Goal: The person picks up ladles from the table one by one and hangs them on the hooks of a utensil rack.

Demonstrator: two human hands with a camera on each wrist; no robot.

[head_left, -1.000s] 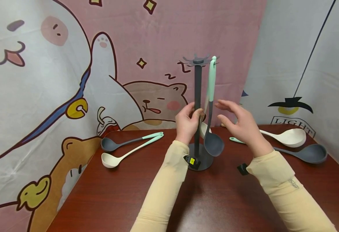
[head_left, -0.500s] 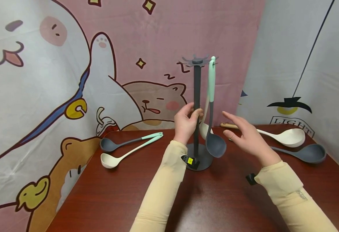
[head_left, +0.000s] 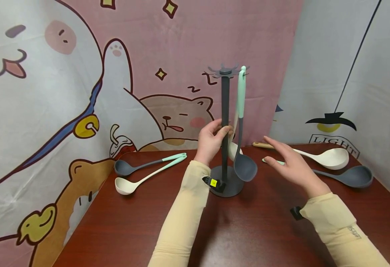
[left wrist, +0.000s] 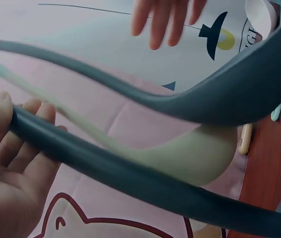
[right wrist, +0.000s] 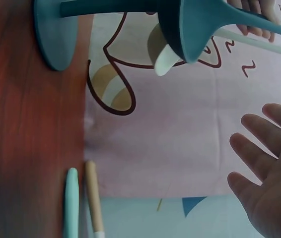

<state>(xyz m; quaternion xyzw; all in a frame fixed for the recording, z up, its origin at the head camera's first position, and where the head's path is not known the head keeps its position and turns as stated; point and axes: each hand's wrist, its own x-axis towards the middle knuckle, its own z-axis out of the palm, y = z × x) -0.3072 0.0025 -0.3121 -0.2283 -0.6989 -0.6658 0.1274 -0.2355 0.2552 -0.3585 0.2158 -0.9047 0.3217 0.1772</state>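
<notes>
A dark grey utensil stand [head_left: 225, 104] with a hooked top and a round base stands mid-table. My left hand [head_left: 211, 140] holds its pole, thumb on the near side and fingers behind, as the left wrist view shows. From the hooks on the right hangs a grey soup ladle [head_left: 245, 167] with a mint handle. Behind it hangs a white ladle [head_left: 234, 151], partly hidden by the grey one; its bowl [left wrist: 200, 158] shows in the left wrist view. To the right, my right hand [head_left: 293, 167] is in the air, fingers spread, apart from the ladles.
On the left of the red-brown table [head_left: 128, 230] lie a grey ladle [head_left: 125, 168] and a white ladle [head_left: 125, 186], both mint-handled. Beyond my right hand lie a white ladle [head_left: 334, 158] with a wooden handle and another grey one [head_left: 358, 177]. A printed cloth [head_left: 181, 44] hangs behind.
My right hand has drawn back to the right and slightly down, away from the hanging grey ladle, which swings a little. My left hand stays on the pole.
</notes>
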